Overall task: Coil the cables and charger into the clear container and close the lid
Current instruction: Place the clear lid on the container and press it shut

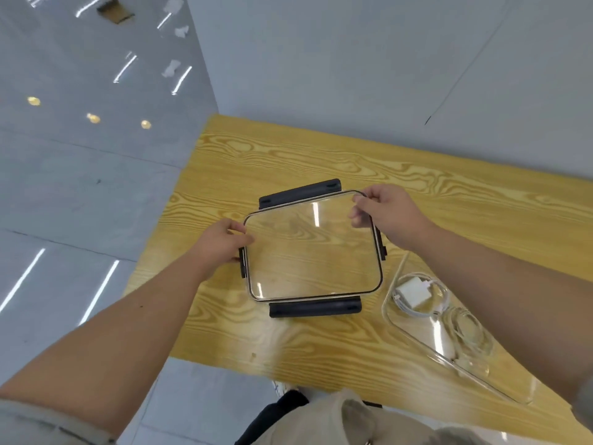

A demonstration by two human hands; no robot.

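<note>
Head view: left hand [221,242] and right hand [388,213] both pinch the clear lid [311,248], at its left edge and far-right corner, mid-table [288,155]. Container [388,316] sits apart by the near-right edge, with charger [412,292] and coiled cables [465,329] inside. Risk: a cable loop springs over the rim, so the lid seats skewed and the latches won't close.

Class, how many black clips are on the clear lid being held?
4: far clip, near clip, left clip partly hidden by the left hand, right clip beside the right hand, all on the lid.
</note>
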